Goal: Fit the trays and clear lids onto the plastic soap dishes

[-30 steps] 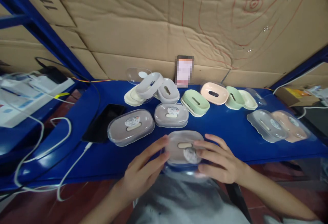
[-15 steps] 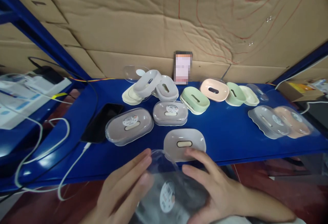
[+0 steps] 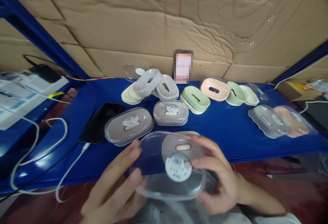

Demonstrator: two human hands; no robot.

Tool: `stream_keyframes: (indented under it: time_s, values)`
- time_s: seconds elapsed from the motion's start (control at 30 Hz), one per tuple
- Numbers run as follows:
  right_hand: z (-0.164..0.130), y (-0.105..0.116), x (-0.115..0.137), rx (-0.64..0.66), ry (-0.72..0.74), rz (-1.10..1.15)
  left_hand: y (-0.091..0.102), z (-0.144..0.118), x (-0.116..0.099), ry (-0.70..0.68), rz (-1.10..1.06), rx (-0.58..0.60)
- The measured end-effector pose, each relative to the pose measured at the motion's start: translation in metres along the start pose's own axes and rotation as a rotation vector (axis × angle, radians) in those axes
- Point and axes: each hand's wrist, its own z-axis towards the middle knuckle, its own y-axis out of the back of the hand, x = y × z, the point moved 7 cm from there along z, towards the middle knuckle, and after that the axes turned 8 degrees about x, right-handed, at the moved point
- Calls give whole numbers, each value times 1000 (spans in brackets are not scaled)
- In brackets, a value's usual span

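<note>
A clear plastic lid [image 3: 156, 164] with a round printed sticker is held up between my hands, over the front edge of the shelf. My right hand [image 3: 217, 176] grips its right end, fingers on top and thumb at the near rim. Along the left rim, my left hand [image 3: 115, 183] has its fingertips against the plastic. Through the lid I see an uncovered grey soap dish [image 3: 169, 145] with a cream slot in its middle. Behind it sit two grey soap dishes under stickered clear lids, one at the left [image 3: 121, 128] and one at the centre [image 3: 164, 113].
Further back are grey dish parts [image 3: 147, 83], green dishes [image 3: 196, 97] and a peach dish [image 3: 215, 89]. Two lidded dishes [image 3: 269, 121] overlap at the right. A black phone [image 3: 99, 123] with a white cable lies left. A pixelated upright screen [image 3: 183, 66] leans against the cardboard.
The clear lid has been raised and turned flatter, so its sticker now faces me and it covers part of the open grey dish. My right hand has closed on its right end.
</note>
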Motion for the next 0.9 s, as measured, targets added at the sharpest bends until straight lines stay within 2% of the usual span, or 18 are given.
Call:
stream_keyframes:
  time_s: [0.03,0.1,0.23,0.4,0.63,0.9]
  values:
    - [-4,7,-5,-28,-24,-8,-7,7,-4,-84,-5,-39]
    - [-13,15,-15,-35,-41,-48,-24,18,-5,-135,-8,-35]
    - [-25,17,-34,81,-80,-137,-46,25,2,-117,-21,53]
    - [-32,14,-54,164,-175,-156,-54,27,7,-101,8,172]
    - [-36,7,-59,238,-214,-160,-57,33,9,-144,5,274]
    - [-31,5,-56,249,-166,-278,-61,27,5,-158,-14,285]
